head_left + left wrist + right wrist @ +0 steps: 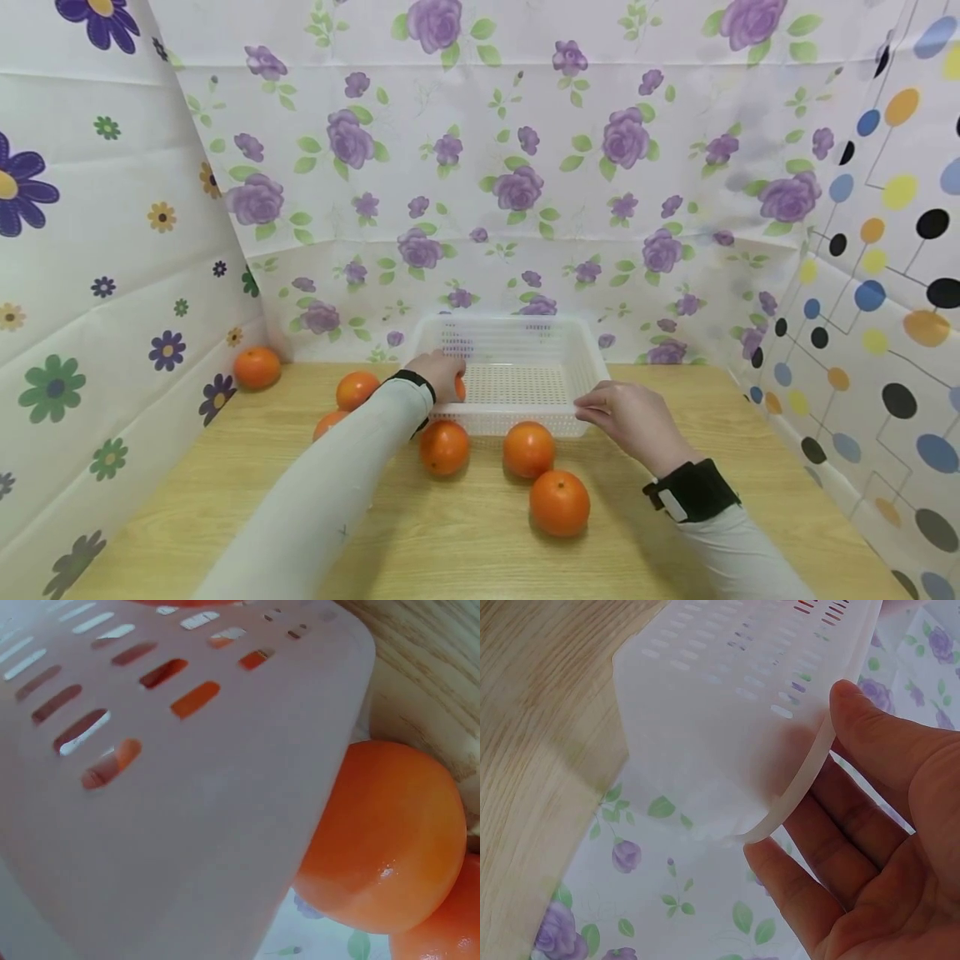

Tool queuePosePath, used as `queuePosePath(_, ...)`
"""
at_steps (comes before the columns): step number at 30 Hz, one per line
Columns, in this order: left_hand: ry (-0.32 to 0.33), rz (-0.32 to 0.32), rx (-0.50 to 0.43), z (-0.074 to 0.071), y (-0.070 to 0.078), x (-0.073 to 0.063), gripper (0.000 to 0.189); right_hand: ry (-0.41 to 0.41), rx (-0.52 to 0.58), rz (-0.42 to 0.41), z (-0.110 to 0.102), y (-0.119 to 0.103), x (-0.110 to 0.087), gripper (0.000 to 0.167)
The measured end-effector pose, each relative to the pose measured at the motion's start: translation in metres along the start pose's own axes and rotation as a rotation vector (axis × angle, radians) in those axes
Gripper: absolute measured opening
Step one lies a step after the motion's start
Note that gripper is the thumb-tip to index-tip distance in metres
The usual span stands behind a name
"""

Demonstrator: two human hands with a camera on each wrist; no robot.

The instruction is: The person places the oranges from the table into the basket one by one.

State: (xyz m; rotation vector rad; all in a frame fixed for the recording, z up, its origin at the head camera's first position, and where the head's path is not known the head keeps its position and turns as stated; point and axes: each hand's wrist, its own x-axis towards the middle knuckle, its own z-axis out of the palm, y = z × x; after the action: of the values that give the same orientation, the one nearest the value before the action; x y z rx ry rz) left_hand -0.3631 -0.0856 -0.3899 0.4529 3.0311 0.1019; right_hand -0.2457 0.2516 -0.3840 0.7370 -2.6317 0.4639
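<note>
A white slotted plastic basket (517, 421) stands at the back of the table. My left hand (437, 375) reaches over its front left rim and holds an orange (460, 388) inside, mostly hidden by the fingers. Through the basket's slots, the left wrist view shows bits of orange colour and fingers. At the front right corner my right hand (633, 417) pinches the rim. In the right wrist view the thumb (866, 727) lies on one side of that rim, with fingers on the other. Two oranges (444, 447) (528, 450) sit just before the basket.
Closer to me lies another orange (559, 503). Left of the basket are two more, one orange (357, 390) behind my left forearm and one orange (328, 423) partly covered by it. A single orange (257, 367) rests at the table's far left corner. Patterned cloth (517, 192) surrounds the wooden table (465, 550).
</note>
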Motion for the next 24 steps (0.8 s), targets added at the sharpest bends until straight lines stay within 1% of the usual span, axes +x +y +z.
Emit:
queuePosePath(3, -0.005, 0.01, 0.022, 0.018, -0.014, 0.023, 0.037, 0.001, 0.002, 0.001, 0.0, 0.0, 0.0, 0.017)
queuePosePath(5, -0.009, 0.006, 0.02, 0.024, -0.019, 0.031, 0.039, -0.003, 0.004, 0.002, 0.001, 0.0, 0.0, 0.017)
queuePosePath(9, -0.002, 0.004, 0.012, 0.026, -0.019, 0.032, 0.038, -0.012, 0.002, 0.012, 0.001, 0.001, 0.001, 0.018)
queuePosePath(10, 0.011, 0.01, 0.012, 0.019, -0.014, 0.021, 0.038, -0.013, 0.0, 0.014, 0.001, 0.001, 0.001, 0.018)
queuePosePath(12, 0.009, 0.011, 0.004, 0.012, -0.008, 0.012, 0.038, -0.013, -0.002, 0.016, 0.001, 0.001, 0.001, 0.018)
queuePosePath(15, 0.012, 0.021, 0.009, 0.007, -0.003, 0.003, 0.04, -0.011, 0.0, 0.02, 0.001, 0.001, 0.001, 0.018)
queuePosePath(16, 0.012, 0.031, 0.006, 0.007, -0.005, 0.003, 0.042, -0.011, 0.0, 0.02, 0.001, 0.001, 0.001, 0.018)
queuePosePath(17, -0.002, 0.024, -0.001, 0.007, -0.005, 0.005, 0.041, -0.011, 0.0, 0.021, 0.001, 0.001, 0.001, 0.018)
queuePosePath(19, -0.01, 0.021, -0.01, -0.001, 0.001, -0.006, 0.042, -0.01, -0.001, 0.021, 0.001, 0.001, 0.001, 0.018)
queuePosePath(22, -0.029, 0.003, -0.031, -0.017, 0.014, -0.026, 0.043, -0.009, -0.004, 0.017, 0.001, 0.001, 0.001, 0.017)
queuePosePath(23, -0.035, -0.011, -0.031, -0.025, 0.021, -0.035, 0.043, -0.008, -0.005, 0.018, 0.001, 0.001, 0.001, 0.017)
queuePosePath(24, -0.034, -0.01, -0.033, -0.027, 0.023, -0.038, 0.043, -0.008, -0.005, 0.018, 0.001, 0.001, 0.001, 0.017)
